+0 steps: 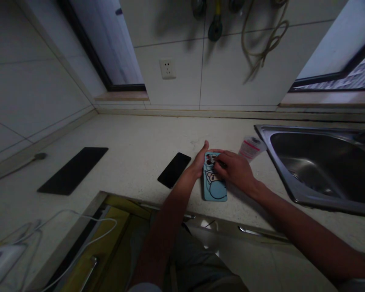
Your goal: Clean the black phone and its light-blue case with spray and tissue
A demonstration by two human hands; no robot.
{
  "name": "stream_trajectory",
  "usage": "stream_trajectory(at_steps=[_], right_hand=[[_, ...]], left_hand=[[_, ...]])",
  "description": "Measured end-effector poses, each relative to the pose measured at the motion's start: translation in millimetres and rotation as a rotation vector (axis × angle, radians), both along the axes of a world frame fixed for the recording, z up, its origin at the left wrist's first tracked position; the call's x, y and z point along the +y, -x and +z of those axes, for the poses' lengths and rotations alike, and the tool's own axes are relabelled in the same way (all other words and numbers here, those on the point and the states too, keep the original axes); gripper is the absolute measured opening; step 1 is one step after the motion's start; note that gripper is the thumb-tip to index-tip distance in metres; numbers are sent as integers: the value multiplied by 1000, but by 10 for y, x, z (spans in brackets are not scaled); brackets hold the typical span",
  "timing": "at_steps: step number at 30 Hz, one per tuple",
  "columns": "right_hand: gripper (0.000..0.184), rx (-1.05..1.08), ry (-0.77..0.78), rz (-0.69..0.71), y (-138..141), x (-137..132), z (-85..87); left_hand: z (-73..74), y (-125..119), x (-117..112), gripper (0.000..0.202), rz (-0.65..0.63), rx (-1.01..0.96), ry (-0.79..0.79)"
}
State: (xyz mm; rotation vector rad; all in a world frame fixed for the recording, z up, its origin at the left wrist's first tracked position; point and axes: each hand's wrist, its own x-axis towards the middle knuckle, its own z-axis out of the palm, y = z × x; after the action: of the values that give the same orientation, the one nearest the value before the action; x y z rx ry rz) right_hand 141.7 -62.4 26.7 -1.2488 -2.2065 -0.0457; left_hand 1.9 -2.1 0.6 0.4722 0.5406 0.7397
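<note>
Head view: on bench (134, 134), between hands, light-blue phone (217, 190), already cased, held in left hand (199, 162); left of that hand, black slab (174, 170); under right hand (235, 168), narrowly bunched, lenses (209, 162): apparently mid-work, unfinished; any pinched piece impossible to tell.

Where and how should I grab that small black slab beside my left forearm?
Probably pinch the small black slab across its two long edges, near the middle, coming from above and slightly from its left. It lies flat and looks thin against the counter, and your left forearm crowds its right side.
</note>
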Motion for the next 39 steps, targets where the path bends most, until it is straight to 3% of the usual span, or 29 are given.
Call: stream_trajectory(at_steps=[8,15,21,30,39], right_hand=[[18,-111,22,131,18,6,-43],[21,-102,59,15,8,-4,-23],[19,-168,145,44,10,6,37],[26,-192,303,-62,25,-24,121],[26,-120,248,-88,30,-14,69]], left_hand=[[31,36,-27,67,16,89,-81],[20,18,-9,67,17,120,-88],[15,32,-13,67,11,129,-116],[39,41,-36,67,-7,175,-127],[61,38,-32,65,6,151,-116]])
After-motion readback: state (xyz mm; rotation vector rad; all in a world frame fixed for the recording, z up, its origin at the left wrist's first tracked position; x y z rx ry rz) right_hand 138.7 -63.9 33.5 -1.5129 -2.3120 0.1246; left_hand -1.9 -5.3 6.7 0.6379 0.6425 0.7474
